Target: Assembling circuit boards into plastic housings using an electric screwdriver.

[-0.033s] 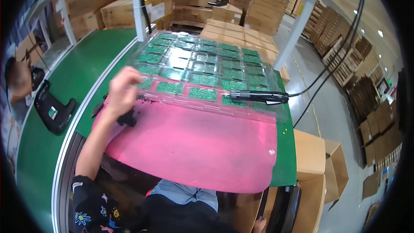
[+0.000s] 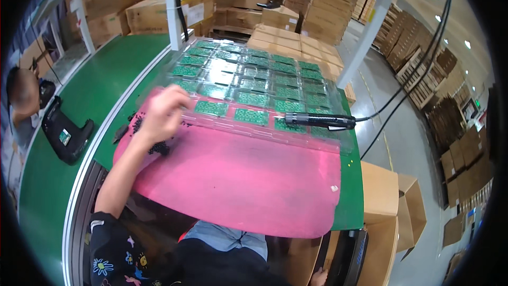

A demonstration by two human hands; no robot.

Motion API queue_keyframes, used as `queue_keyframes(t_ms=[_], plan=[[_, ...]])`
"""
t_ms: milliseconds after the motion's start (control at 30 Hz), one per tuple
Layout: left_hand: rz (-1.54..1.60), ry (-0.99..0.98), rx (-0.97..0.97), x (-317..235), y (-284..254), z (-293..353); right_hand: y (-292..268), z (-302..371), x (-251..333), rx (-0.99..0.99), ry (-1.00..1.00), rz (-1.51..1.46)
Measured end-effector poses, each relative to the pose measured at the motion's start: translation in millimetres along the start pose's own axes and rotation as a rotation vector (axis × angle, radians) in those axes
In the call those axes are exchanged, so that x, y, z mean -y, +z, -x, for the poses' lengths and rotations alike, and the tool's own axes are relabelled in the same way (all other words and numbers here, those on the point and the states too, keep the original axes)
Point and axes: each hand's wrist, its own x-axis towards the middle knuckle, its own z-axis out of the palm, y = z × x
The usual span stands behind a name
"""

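My left hand is raised over the left end of the pink mat, at the near left corner of a clear plastic tray. Its fingers are curled together and slightly blurred; anything between them is too small to make out. Below it lies a pile of small black parts, with more scattered beside it. Green circuit boards sit in rows in the tray. A black electric screwdriver rests across the tray's near right side. My right hand, partly cut off low in the picture, is closed beside a black casing.
A green conveyor runs along the left, carrying a black housing; a person is beyond it. Open cardboard boxes stand at the right. The screwdriver's cable hangs from above. Stacked cartons fill the back.
My left hand has moved to the right, from above the tray's left edge toward its near boards, uncovering more scattered black parts. My right hand stays low beside the black casing.
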Motion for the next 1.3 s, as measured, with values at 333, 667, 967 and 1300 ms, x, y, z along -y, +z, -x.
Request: queue_keyframes(t_ms=[333,667,967,1300], plan=[[0.169,0.361,0.09,2,63,-9,-249,-15,-1,-0.134,-0.239,-1.034],[0.739,-0.015,0.353,-24,66,-8,-434,125,329,0.038,-0.269,-1.595],[0.899,-0.132,0.833,-25,34,-7,-383,169,440,0.797,-0.207,-1.587],[0.233,-0.045,0.675,2,54,17,-441,118,543,0.794,-1.356,-0.511]])
